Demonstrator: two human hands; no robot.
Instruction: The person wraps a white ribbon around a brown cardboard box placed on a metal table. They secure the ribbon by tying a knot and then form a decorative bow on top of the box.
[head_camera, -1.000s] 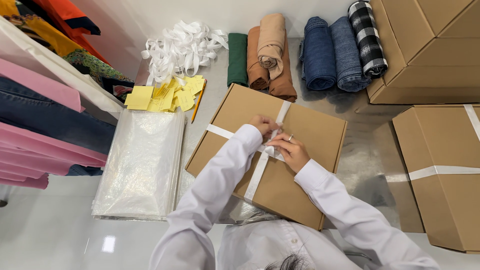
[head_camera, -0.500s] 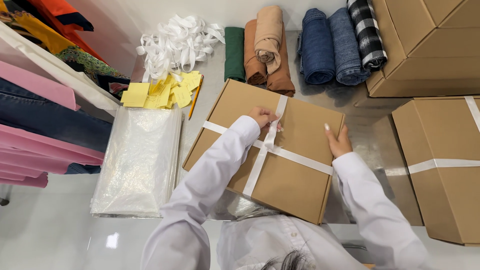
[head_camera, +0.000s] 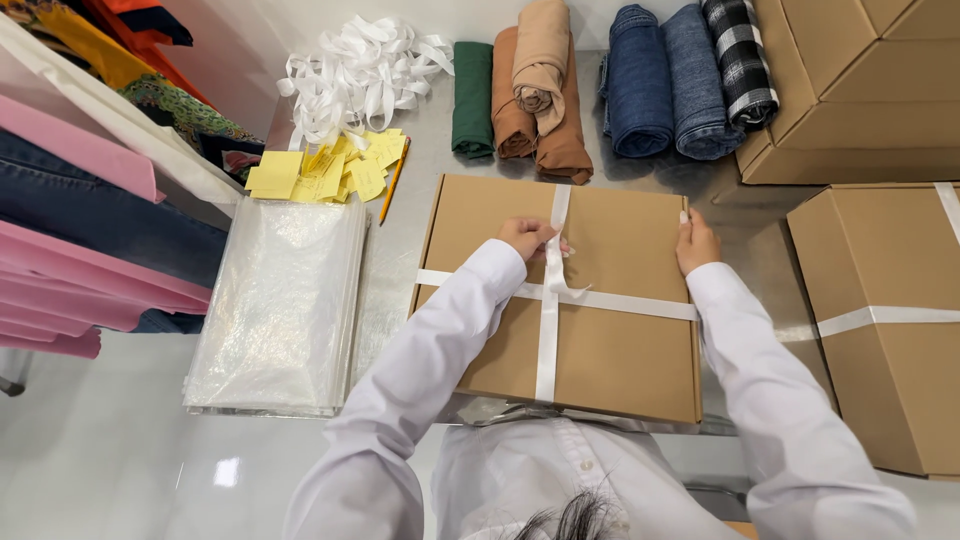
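Observation:
A flat brown cardboard box (head_camera: 620, 340) lies on the steel table in front of me, bound by a white ribbon (head_camera: 547, 330) crossed lengthwise and sideways. My left hand (head_camera: 528, 238) rests on the box's upper middle, fingers pinched on the ribbon near its knot. My right hand (head_camera: 696, 243) grips the box's far right edge. Both arms wear white sleeves.
A stack of clear plastic bags (head_camera: 285, 305) lies left of the box. Yellow paper notes (head_camera: 325, 172), a pencil and a heap of white ribbon (head_camera: 355, 70) sit behind it. Rolled fabrics (head_camera: 600, 85) line the back. More cardboard boxes (head_camera: 880, 320) stand right; hanging clothes (head_camera: 90, 230) left.
The box has been turned square to me. My right hand left the knot and moved out to the box's right edge. My left hand stays on the ribbon.

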